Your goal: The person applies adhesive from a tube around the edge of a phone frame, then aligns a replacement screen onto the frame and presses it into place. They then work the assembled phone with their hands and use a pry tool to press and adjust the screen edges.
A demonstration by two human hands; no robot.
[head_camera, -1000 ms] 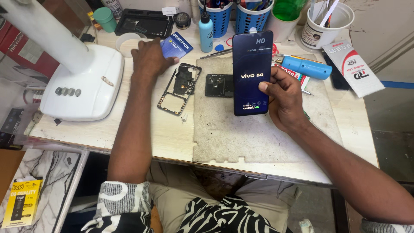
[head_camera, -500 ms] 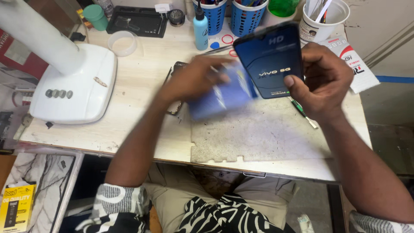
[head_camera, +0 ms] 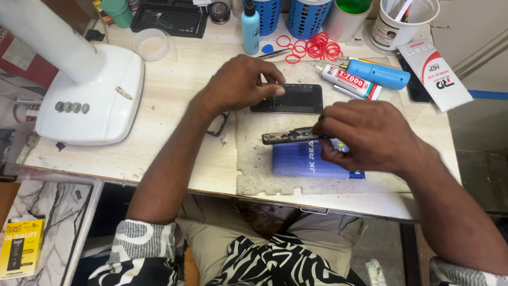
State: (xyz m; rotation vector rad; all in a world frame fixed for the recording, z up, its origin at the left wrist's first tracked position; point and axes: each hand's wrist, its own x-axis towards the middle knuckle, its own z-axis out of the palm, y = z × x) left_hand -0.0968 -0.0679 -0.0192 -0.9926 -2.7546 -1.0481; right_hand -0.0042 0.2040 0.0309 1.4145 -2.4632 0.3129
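Nearest the person, a blue flat packet [head_camera: 312,161] lies on the worn grey mat [head_camera: 254,175] that covers the front of the counter [head_camera: 174,74]. Just above it the right hand [head_camera: 370,135] has its fingers [head_camera: 330,126] pinched shut on the end of a thin phone frame [head_camera: 288,137], held edge-on and roughly level over the packet. Further back, the left hand [head_camera: 238,85] rests on the counter, its fingertips [head_camera: 275,90] pressing the left end of a dark phone body [head_camera: 293,98] that lies flat on the mat; the fingers are curled loosely, not wrapped around it. Beyond these lie a glue tube [head_camera: 346,81], a blue cylindrical tool [head_camera: 378,74] and red rubber bands [head_camera: 312,47]. To the far left stands a white lamp base [head_camera: 90,95].
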